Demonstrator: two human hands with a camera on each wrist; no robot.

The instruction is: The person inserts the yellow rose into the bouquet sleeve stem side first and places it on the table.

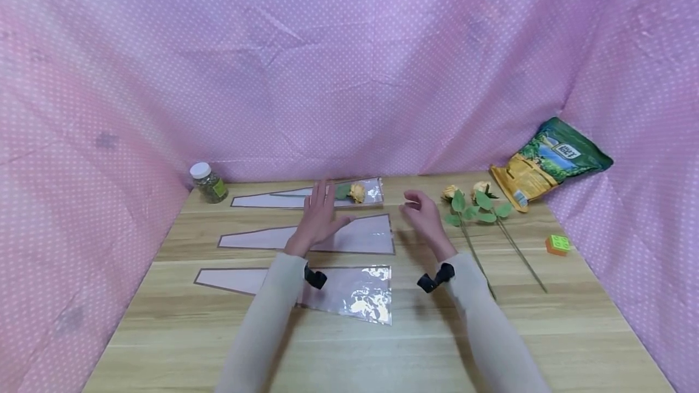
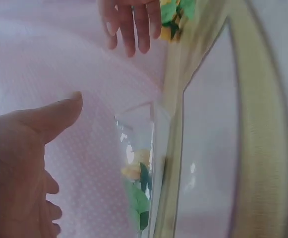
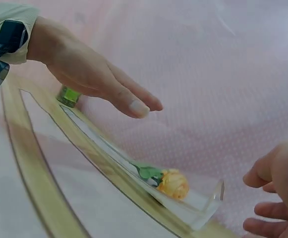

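A yellow artificial rose (image 1: pixel 357 193) with green leaves lies in the far clear tapered sleeve (image 1: pixel 374 191), its bloom toward the wide right end. My left hand (image 1: pixel 319 214) is over the left part of that sleeve with its fingers straight; the right wrist view shows it raised off the table. My right hand (image 1: pixel 423 217) hovers right of the sleeve's wide end, fingers loosely bent and holding nothing. Nearer me lie a middle sleeve (image 1: pixel 360 235) and a front sleeve (image 1: pixel 344 293), both flat with no flower in them.
To the right lie two more yellow roses (image 1: pixel 457 202) with long stems. Behind them a green and yellow bag (image 1: pixel 551 159) leans on the pink dotted cloth (image 1: pixel 349 77). Orange and green toy blocks (image 1: pixel 557 245) sit at the right edge. A white-lidded jar (image 1: pixel 210 185) stands back left.
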